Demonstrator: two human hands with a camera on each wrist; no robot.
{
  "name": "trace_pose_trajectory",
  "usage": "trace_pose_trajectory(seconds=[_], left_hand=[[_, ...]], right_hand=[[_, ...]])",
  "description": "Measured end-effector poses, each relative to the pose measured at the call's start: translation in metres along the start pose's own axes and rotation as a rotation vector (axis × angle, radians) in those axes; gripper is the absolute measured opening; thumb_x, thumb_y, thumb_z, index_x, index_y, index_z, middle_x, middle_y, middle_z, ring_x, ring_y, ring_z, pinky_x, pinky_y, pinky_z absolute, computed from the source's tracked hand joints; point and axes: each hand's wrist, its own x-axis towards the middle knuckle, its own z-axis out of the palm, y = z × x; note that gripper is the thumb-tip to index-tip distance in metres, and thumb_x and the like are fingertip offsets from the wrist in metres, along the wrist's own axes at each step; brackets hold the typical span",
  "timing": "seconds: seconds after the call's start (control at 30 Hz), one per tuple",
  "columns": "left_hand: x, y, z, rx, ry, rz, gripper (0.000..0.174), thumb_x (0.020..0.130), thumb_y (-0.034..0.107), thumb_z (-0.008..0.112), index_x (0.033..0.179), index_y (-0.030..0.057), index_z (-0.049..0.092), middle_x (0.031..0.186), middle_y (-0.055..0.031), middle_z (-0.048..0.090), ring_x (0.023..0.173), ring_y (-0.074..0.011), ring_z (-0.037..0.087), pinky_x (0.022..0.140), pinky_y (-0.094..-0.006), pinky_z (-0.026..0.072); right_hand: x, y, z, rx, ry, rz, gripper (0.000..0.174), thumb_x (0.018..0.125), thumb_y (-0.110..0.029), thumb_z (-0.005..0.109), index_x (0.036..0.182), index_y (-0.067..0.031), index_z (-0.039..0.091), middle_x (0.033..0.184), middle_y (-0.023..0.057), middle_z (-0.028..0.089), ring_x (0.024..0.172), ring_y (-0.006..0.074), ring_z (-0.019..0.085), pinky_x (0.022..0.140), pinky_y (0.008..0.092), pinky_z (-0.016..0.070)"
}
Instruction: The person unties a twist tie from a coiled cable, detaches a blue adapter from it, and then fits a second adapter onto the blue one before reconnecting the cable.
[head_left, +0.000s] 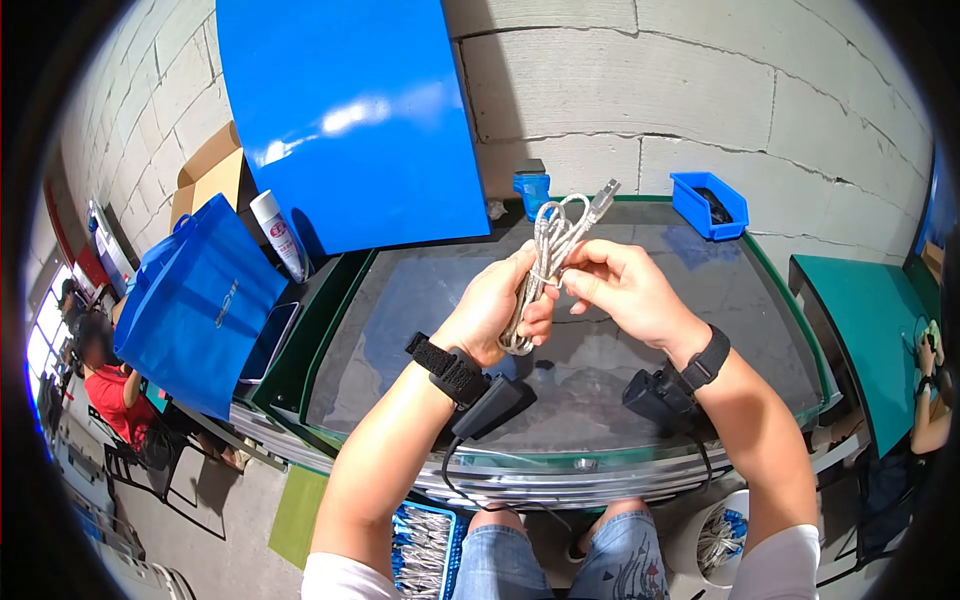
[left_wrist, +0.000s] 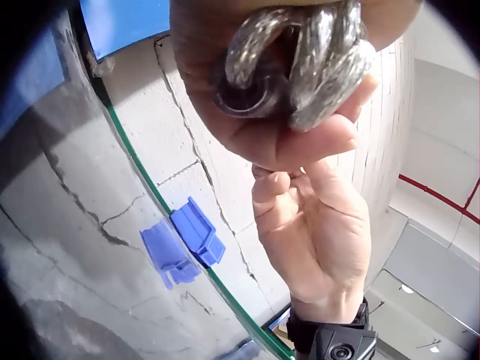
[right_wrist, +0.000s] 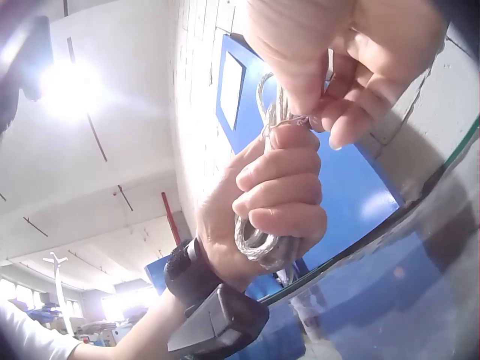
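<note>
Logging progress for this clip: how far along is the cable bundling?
Done: the cable is coiled into loops, gripped in the left hand. In hand: the right hand pinches the bundle's middle, seemingly a tie. Left, probably: fastening it and setting the bundle down.

Coiled cable (head_left: 545,262) in both hands

Glass-topped table (head_left: 400,330) with blue bin (head_left: 702,216)

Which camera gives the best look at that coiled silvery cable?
The head view: the whole coiled cable shows, plug on top, in the left hand. Both wrist views show only a few loops.
</note>
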Motion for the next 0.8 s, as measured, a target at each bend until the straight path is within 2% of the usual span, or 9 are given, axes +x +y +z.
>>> trace_pose_trajectory(seconds=[0.07,0.1,0.13,0.23,0.3,0.47,0.53,0.63,0.8], left_hand=[[0.001,0.000,-0.001,0.000,0.013,0.016,0.044,0.097,0.042,0.030,0.080,0.0055,0.048,0.051,0.0006,0.041,0.039,-0.0102,0.037,0.042,-0.0262,0.0378],[0.002,0.000,-0.002,-0.003,-0.023,0.012,0.044,0.098,0.042,0.030,0.080,0.0054,0.048,0.051,0.0007,0.041,0.039,-0.0101,0.037,0.042,-0.0262,0.0382],[0.002,0.000,-0.003,-0.006,-0.060,0.008,0.044,0.098,0.041,0.030,0.080,0.0053,0.048,0.051,0.0007,0.041,0.039,-0.0100,0.038,0.042,-0.0263,0.0385],[0.001,0.001,-0.002,-0.002,-0.051,-0.018,0.045,0.098,0.041,0.029,0.079,0.0054,0.049,0.050,0.0008,0.041,0.038,-0.0099,0.038,0.042,-0.0262,0.0391],[0.000,0.001,0.000,0.021,-0.054,-0.012,0.046,0.098,0.041,0.028,0.078,0.0055,0.049,0.050,0.0008,0.042,0.038,-0.0100,0.038,0.042,-0.0262,0.0391],[0.000,-0.001,-0.001,0.052,-0.049,0.002,0.048,0.098,0.042,0.028,0.074,0.0057,0.050,0.049,0.0008,0.042,0.037,-0.0101,0.037,0.042,-0.0263,0.0389],[0.000,-0.001,0.000,0.098,-0.040,-0.004,0.046,0.098,0.041,0.028,0.080,0.0051,0.050,0.050,0.0003,0.039,0.038,-0.0108,0.035,0.042,-0.0269,0.0374],[0.001,-0.003,0.000,0.112,-0.021,0.008,0.046,0.098,0.041,0.029,0.080,0.0043,0.050,0.050,-0.0004,0.040,0.038,-0.0110,0.036,0.043,-0.0274,0.0381],[0.001,-0.003,0.001,0.108,-0.019,0.013,0.045,0.096,0.044,0.033,0.084,0.0043,0.050,0.052,-0.0013,0.043,0.039,-0.0112,0.038,0.044,-0.0273,0.0388]], right_hand=[[0.001,0.005,0.002,-0.040,-0.028,-0.084,0.019,0.084,-0.010,0.062,0.099,0.0021,0.061,0.088,0.0029,0.063,0.081,0.0080,0.057,0.067,0.0222,0.0480],[0.003,0.008,0.002,-0.080,-0.053,-0.169,0.020,0.083,-0.011,0.065,0.097,0.0024,0.061,0.086,0.0027,0.062,0.079,0.0076,0.056,0.066,0.0216,0.0476],[0.004,0.012,0.001,-0.080,-0.053,-0.168,0.020,0.083,-0.011,0.065,0.097,0.0024,0.061,0.086,0.0027,0.062,0.079,0.0076,0.056,0.066,0.0216,0.0476],[0.003,0.015,-0.003,-0.145,-0.010,-0.131,0.022,0.082,-0.013,0.067,0.097,0.0025,0.061,0.084,0.0024,0.062,0.076,0.0067,0.055,0.065,0.0209,0.0471],[0.002,0.010,-0.004,-0.072,-0.010,-0.026,0.020,0.082,-0.012,0.067,0.095,0.0024,0.061,0.082,0.0025,0.062,0.073,0.0061,0.056,0.066,0.0209,0.0476],[0.001,0.004,-0.001,-0.001,-0.008,0.023,0.017,0.084,-0.010,0.063,0.096,0.0018,0.061,0.084,0.0037,0.064,0.072,0.0071,0.058,0.065,0.0212,0.0486],[0.001,0.005,-0.002,0.059,-0.017,0.032,0.016,0.084,-0.009,0.062,0.097,0.0014,0.061,0.085,0.0043,0.064,0.073,0.0077,0.059,0.064,0.0213,0.0490],[0.001,0.006,-0.004,0.103,-0.040,0.062,0.016,0.084,-0.009,0.061,0.097,-0.0003,0.060,0.085,0.0064,0.063,0.076,0.0100,0.060,0.063,0.0221,0.0480],[0.001,0.006,-0.006,0.097,0.006,0.124,0.011,0.083,-0.009,0.062,0.089,-0.0006,0.060,0.082,0.0040,0.063,0.066,0.0069,0.055,0.061,0.0215,0.0486]])
